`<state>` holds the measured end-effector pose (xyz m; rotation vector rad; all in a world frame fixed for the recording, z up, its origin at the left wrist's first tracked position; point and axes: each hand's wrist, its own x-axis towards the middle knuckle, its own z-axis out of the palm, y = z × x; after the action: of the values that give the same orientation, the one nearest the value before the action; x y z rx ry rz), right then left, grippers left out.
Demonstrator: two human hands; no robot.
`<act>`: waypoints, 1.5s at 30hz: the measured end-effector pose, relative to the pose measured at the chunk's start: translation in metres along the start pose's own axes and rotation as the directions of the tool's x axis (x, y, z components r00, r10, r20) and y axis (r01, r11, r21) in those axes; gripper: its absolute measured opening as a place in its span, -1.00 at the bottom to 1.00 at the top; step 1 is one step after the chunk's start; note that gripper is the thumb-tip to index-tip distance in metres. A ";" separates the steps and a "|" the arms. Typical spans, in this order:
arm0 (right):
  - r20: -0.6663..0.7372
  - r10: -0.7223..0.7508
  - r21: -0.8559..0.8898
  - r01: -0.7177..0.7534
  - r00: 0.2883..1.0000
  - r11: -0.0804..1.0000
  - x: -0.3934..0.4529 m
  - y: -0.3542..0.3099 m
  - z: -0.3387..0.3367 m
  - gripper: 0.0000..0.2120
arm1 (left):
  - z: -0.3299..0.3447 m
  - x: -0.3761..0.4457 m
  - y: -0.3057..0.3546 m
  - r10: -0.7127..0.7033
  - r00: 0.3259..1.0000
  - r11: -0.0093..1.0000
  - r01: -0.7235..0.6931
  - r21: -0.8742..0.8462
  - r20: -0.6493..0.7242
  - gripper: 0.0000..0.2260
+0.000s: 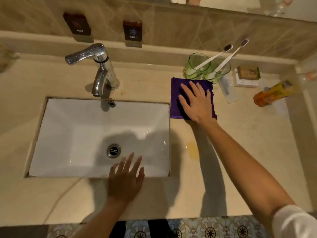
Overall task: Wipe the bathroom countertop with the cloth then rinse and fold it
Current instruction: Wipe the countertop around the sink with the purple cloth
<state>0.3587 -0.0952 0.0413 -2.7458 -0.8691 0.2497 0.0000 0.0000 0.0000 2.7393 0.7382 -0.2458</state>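
Observation:
A purple cloth [176, 100], folded into a square, lies flat on the beige countertop [248, 134] just right of the white sink [77, 134]. My right hand [195, 100] presses down on the cloth with its palm flat and fingers spread. My left hand [126, 177] hovers or rests at the sink's front rim, fingers apart, holding nothing. The chrome tap [99, 69] stands behind the sink with no water running that I can see.
Two green glasses [205, 69], each with a toothbrush, stand right behind the cloth. A small box [247, 76], a flat packet [228, 90] and an orange bottle [272, 93] lie farther right. A yellowish stain [193, 150] marks the countertop near the sink.

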 end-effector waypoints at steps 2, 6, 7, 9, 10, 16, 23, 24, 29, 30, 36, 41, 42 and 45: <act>0.076 -0.026 -0.091 0.033 0.997 0.995 0.014 0.002 0.006 -0.47 | -0.003 0.003 0.000 -0.006 1.000 1.000 0.006 -0.009 0.030 -0.57; 0.149 -0.037 -0.168 0.062 0.988 0.984 0.020 0.011 0.025 -0.48 | 0.005 0.002 -0.002 0.007 1.000 1.000 -0.007 0.011 0.012 -0.58; 0.141 -0.039 -0.181 0.064 0.989 0.981 0.019 0.014 0.027 -0.48 | 0.006 0.001 -0.003 0.008 1.000 1.000 -0.008 0.017 0.009 -0.57; 0.131 -0.026 -0.180 0.050 0.991 0.982 0.020 0.016 0.029 -0.49 | 0.007 0.002 -0.004 0.009 1.000 1.000 -0.008 0.019 -0.012 -0.57; 0.130 -0.016 -0.179 0.039 0.991 0.983 0.021 0.015 0.029 -0.49 | 0.008 0.002 -0.004 0.012 1.000 1.000 -0.012 0.020 -0.015 -0.57; 0.127 -0.019 -0.178 0.041 0.992 0.983 0.016 0.014 0.030 -0.48 | 0.005 0.001 -0.001 0.007 0.999 0.999 -0.006 0.037 -0.034 -0.56; 0.163 -0.052 -0.181 0.082 0.985 0.980 -0.020 0.018 0.033 -0.49 | 0.004 0.002 -0.002 0.013 1.000 0.999 -0.012 0.044 -0.020 -0.56; 0.176 -0.049 -0.181 0.081 0.983 0.980 -0.028 0.018 0.033 -0.49 | 0.004 0.001 -0.001 0.017 1.000 0.999 -0.015 0.045 -0.023 -0.57; 0.267 -0.020 -0.179 0.070 0.964 0.981 -0.070 0.016 0.032 -0.48 | 0.005 0.000 -0.002 0.026 0.999 0.999 -0.025 0.032 -0.034 -0.57; 0.286 -0.013 -0.177 0.066 0.958 0.982 -0.077 0.016 0.032 -0.48 | 0.006 0.000 -0.002 0.026 0.999 0.999 -0.025 0.028 -0.036 -0.57; 0.360 0.050 -0.168 0.012 0.931 0.986 -0.120 0.010 0.032 -0.49 | 0.006 0.001 -0.002 0.025 0.999 1.000 -0.024 0.020 -0.045 -0.56; 0.372 0.085 -0.174 -0.021 0.924 0.984 -0.164 0.005 0.035 -0.53 | 0.005 0.000 -0.003 0.036 0.999 0.999 -0.036 0.018 -0.033 -0.56; 0.371 0.090 -0.173 -0.027 0.924 0.985 -0.173 0.004 0.036 -0.53 | 0.005 0.001 -0.003 0.038 0.999 0.999 -0.038 0.019 -0.027 -0.56; 0.375 0.102 -0.160 -0.044 0.921 0.986 -0.198 0.001 0.038 -0.53 | 0.005 0.000 -0.004 0.049 0.999 0.999 -0.048 0.016 -0.019 -0.54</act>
<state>0.1903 -0.2043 0.0224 -2.9227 -0.9071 0.7898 -0.0019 0.0019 -0.0052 2.7741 0.6767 -0.2160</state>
